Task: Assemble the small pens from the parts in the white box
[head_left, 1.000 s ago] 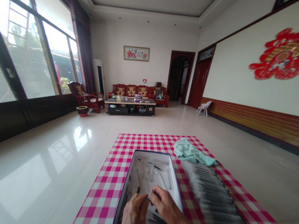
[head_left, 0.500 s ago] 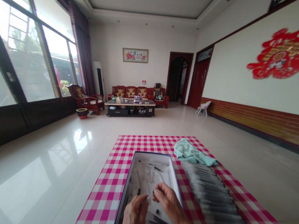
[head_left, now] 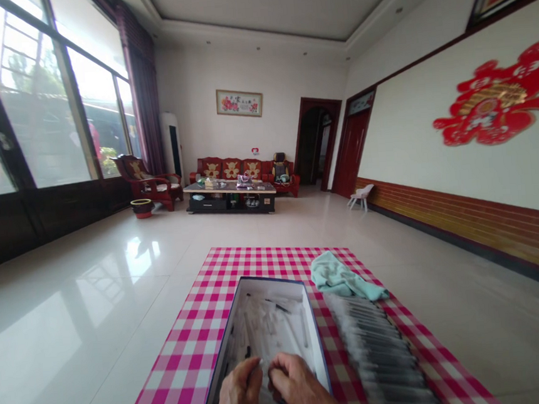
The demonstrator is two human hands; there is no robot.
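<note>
1. Holds the left hand [head_left: 239, 390] at the lower centre of the frame, over a long, open box [head_left: 272, 284] with white inner walls and a dark blue rim.
2. Pinches a small whitish tip [head_left: 261, 362] at the left fingertips, facing the right hand.
3. Holds the right hand [head_left: 299, 385] just beside, also over the box, with curled fingers; cannot tell what, if anything, lies inside them.
4. Shows a narrow gap between both hands.
5. Has loose in the box, beyond the hands, clear slender tubes [head_left: 304, 329] and a thin black piece [head_left: 276, 305].
6. Has at the lower right of the frame a row of dark slender rods in cloudy plastic [head_left: 381, 352], partly blurred.
7. Has just above that row a crumpled mint-green cloth [head_left: 344, 277].
8. Spreads beneath everything a pink-and-white checked tablecloth [head_left: 183, 348].
9. Faces, left of the upper centre, a low black table [head_left: 208, 205] before a red-brown wooden sofa [head_left: 241, 160].
</note>
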